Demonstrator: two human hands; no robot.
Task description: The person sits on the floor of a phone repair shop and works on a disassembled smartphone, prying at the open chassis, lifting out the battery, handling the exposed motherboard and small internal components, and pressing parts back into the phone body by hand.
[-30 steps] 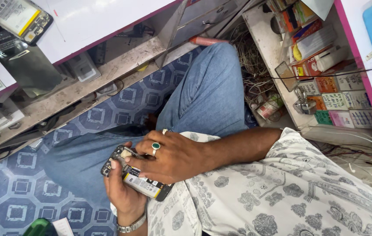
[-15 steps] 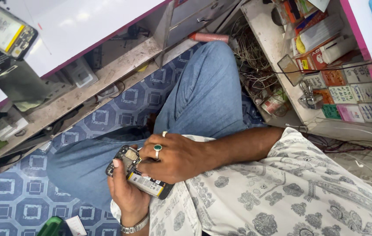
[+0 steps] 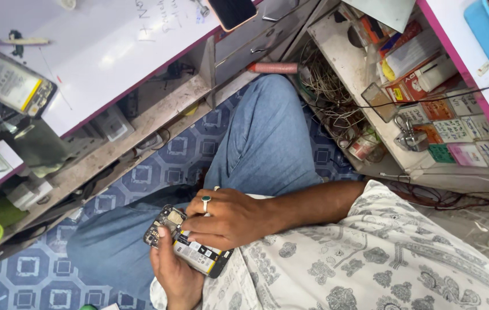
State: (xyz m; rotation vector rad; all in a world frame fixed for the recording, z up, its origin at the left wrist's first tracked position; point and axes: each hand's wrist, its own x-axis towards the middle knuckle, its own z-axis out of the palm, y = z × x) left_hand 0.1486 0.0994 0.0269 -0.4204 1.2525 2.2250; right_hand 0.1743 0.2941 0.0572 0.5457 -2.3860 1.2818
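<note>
Here, in the head view, an opened phone (image 3: 190, 248) with its back cover off, circuit board and battery bare, lies low in the picture over the person's jeans-clad lap (image 3: 256, 149). The left hand (image 3: 174, 275) cups the phone from below, its thumb lying across the board near the battery. The right hand (image 3: 230, 218), wearing a green-stone ring (image 3: 205, 201), rests on top of the phone, fingers curled and pressed together on its upper edge. Far above the phone, a second opened phone (image 3: 9, 85) lies on the white counter (image 3: 107, 51). Right of the phone, shelves (image 3: 428, 103) hold small boxes and tangled wires.
</note>
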